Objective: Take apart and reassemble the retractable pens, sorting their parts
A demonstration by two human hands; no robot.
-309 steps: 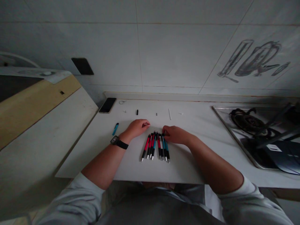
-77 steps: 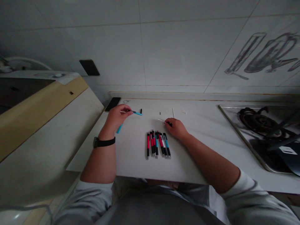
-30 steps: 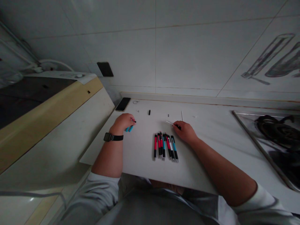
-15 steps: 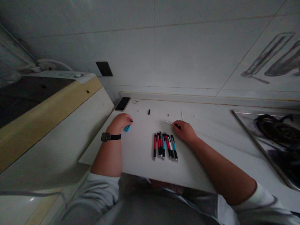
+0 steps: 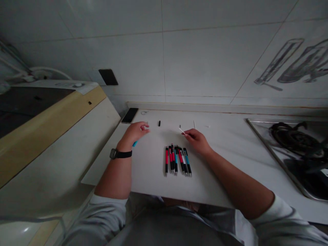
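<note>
My left hand (image 5: 135, 134) hovers over the left part of the white counter, thumb and fingers apart, with nothing between them. Partly hidden beneath it lies a blue pen barrel (image 5: 135, 144). My right hand (image 5: 197, 140) pinches a thin white pen refill (image 5: 181, 130), its tip pointing up and left. Between the hands, nearer my body, several click pens (image 5: 176, 160) with red, blue and white barrels lie side by side. Beyond the hands are a short black pen part (image 5: 159, 123), a tiny dark piece (image 5: 179, 126) and a white stick (image 5: 194, 124).
A phone (image 5: 130, 115) lies at the counter's back left corner, near a thin ring (image 5: 144, 112). A gas stove (image 5: 297, 143) with a metal rim is on the right. A tiled wall (image 5: 194, 65) closes off the back, and a white cabinet-like box (image 5: 77, 136) stands left.
My left hand has opened and shifted off the blue barrel, leaving it on the counter. My right hand keeps the refill; the black piece in its grip no longer shows clearly. The view has shifted slightly.
</note>
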